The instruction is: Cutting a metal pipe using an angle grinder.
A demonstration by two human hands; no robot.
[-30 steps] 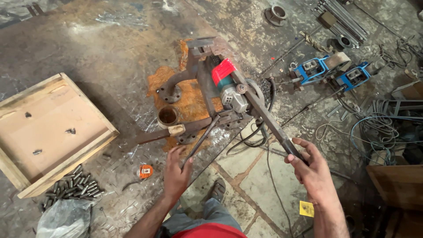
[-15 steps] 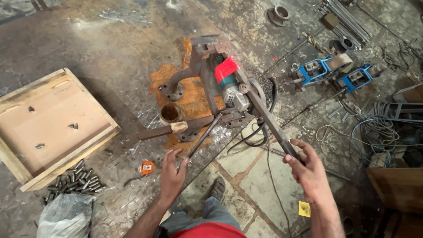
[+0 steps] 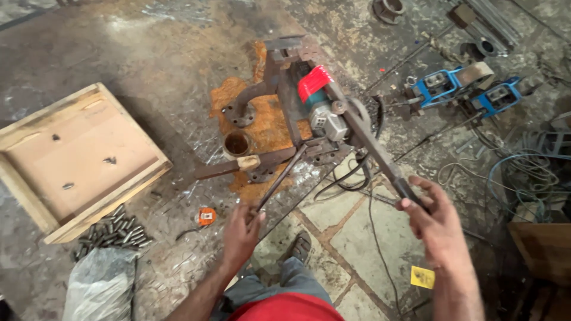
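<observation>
The cutter [image 3: 321,113] stands on the floor [image 3: 148,71] ahead of the person, bolted to a dark steel frame over a rusty orange plate [image 3: 267,128]. Its motor is grey and teal with a red ribbed end cap, and a dark guard curves over the wheel on the right side. A long dark lever [image 3: 375,151] runs from the motor down toward the person. The right hand [image 3: 437,223] is wrapped around the lever's lower end, fingers curled closed over the grip. The left hand [image 3: 241,235] pinches the near end of a thin rod [image 3: 282,178], which slants up to the frame's base. A flat bar [image 3: 232,167] with a pale block on it juts left from the frame. A short rusty pipe [image 3: 237,142] stands on the plate. To the left lies a shallow wooden tray [image 3: 77,160], with a heap of small metal pieces [image 3: 113,233] just below it. Black cables [image 3: 351,178] trail beneath the cutter.
</observation>
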